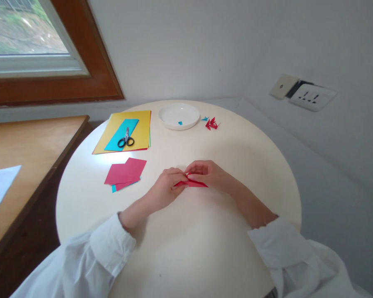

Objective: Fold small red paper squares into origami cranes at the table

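Observation:
A small piece of red paper (196,183), partly folded, is held between my two hands over the middle of the round white table (186,256). My left hand (168,188) pinches its left end, thumb below and fingers above. At its upper edge, my right hand (209,176) grips the paper with thumb and fingertips close together. My fingers cover much of the paper, so its full shape is hidden. Left of my hands lie several red paper squares (126,173), overlapping, with a blue corner (113,188) showing beneath.
Black-handled scissors (126,138) rest on a blue sheet (118,136) over yellow paper (143,128). A white plate (164,121) holds a small blue piece (180,123). Beside it are a blue folded figure (205,118) and red folded figures (212,123). A wooden desk (43,145) stands left.

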A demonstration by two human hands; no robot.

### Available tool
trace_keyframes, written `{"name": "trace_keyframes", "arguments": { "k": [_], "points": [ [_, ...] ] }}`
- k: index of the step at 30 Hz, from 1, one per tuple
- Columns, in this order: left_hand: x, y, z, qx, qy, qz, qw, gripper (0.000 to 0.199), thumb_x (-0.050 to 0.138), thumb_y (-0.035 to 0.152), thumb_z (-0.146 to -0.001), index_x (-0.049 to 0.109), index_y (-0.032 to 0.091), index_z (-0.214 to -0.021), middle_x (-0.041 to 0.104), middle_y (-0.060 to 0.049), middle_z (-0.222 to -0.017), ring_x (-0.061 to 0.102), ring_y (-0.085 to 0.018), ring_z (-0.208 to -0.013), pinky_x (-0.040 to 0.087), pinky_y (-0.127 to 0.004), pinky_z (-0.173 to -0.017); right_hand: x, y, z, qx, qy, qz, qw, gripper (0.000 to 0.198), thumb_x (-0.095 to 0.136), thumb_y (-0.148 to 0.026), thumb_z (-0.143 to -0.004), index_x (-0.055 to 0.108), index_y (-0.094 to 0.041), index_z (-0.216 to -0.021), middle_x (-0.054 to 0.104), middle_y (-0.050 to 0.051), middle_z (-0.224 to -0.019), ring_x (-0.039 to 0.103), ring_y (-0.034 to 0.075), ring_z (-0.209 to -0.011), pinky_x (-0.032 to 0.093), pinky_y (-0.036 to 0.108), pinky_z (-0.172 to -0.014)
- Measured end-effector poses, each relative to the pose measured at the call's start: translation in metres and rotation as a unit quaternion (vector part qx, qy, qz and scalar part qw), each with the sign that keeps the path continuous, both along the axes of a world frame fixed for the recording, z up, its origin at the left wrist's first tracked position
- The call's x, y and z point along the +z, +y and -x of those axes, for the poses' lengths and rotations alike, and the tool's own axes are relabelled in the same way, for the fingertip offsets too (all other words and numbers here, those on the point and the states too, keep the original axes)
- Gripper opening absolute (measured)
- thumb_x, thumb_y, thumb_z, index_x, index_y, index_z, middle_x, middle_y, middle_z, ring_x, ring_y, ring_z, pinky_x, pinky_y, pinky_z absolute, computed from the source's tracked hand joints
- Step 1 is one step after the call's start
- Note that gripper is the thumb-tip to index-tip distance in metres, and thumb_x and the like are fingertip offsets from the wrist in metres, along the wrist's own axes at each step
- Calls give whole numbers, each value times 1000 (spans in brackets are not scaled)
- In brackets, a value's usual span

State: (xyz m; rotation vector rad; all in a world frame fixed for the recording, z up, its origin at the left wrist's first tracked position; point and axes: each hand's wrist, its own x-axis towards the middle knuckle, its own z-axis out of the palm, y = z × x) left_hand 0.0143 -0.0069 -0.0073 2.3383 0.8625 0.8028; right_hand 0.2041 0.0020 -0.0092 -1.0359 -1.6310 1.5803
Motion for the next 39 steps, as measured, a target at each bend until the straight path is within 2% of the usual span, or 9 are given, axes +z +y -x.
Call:
{"name": "trace_keyframes", "arguments": {
  "k": [5,8,12,15,19,26,29,34,39],
  "points": [
    [-4,-1,2,36,-6,-19,999,11,57,13,-76,65,20,-79,64,-8,-101,58,-20,-95,46,-37,-87,-1,2,2,-100,-5,3,995,14,66,-29,-67,64,-19,-76,65,-1,-70,56,12,-62,42,25,-57],
    [-4,-3,3,58,10,-52,997,15,56,10,-75,65,20,-82,58,-9,-110,53,-22,-104,43,-41,-91,0,5,3,-178,12,-12,984,14,66,-25,-61,62,-19,-73,60,-2,-65,53,11,-59,41,24,-55],
    [-2,-5,4,80,37,-118,989,16,53,11,-78,65,20,-85,50,-10,-119,45,-25,-113,39,-45,-94,1,7,3,-224,17,-18,974,17,63,-26,-61,60,-19,-77,54,-5,-59,50,10,-54,38,24,-51],
    [-2,-6,3,91,34,-145,985,14,53,14,-81,65,19,-86,46,-12,-121,41,-26,-115,39,-46,-95,1,7,3,-250,11,-22,968,17,62,-27,-62,57,-20,-76,55,-4,-62,50,10,-53,36,24,-50],
    [-4,-5,3,100,28,-161,982,12,55,19,-82,66,21,-85,50,-11,-112,45,-24,-105,42,-43,-89,0,9,3,-275,11,-43,960,14,62,-28,-62,56,-21,-73,57,-3,-64,51,11,-55,37,25,-51],
    [-4,-2,6,157,26,-129,979,16,52,24,-85,68,20,-86,61,-5,-73,55,-17,-72,45,-31,-68,0,10,3,-291,29,-50,955,12,63,-28,-60,58,-21,-70,56,-2,-63,48,11,-56,38,25,-52],
    [-4,-1,7,189,13,-89,978,16,52,23,-84,68,21,-87,68,-3,-76,61,-17,-74,46,-31,-73,0,10,3,-283,40,-38,958,12,63,-29,-60,59,-21,-68,57,-2,-64,49,11,-57,40,25,-55],
    [-5,2,7,230,-88,-35,969,14,56,25,-81,68,19,-84,73,-5,-86,66,-19,-79,50,-31,-75,-2,10,1,-254,76,-10,964,16,67,-30,-60,64,-19,-71,61,-1,-69,53,11,-63,44,28,-63],
    [-7,7,8,250,-164,32,954,15,58,29,-79,68,19,-83,73,-4,-85,66,-18,-80,52,-31,-76,-2,6,0,-182,99,-1,978,28,70,-42,-64,68,-19,-80,68,3,-79,61,15,-73,48,32,-74]
  ]
}}
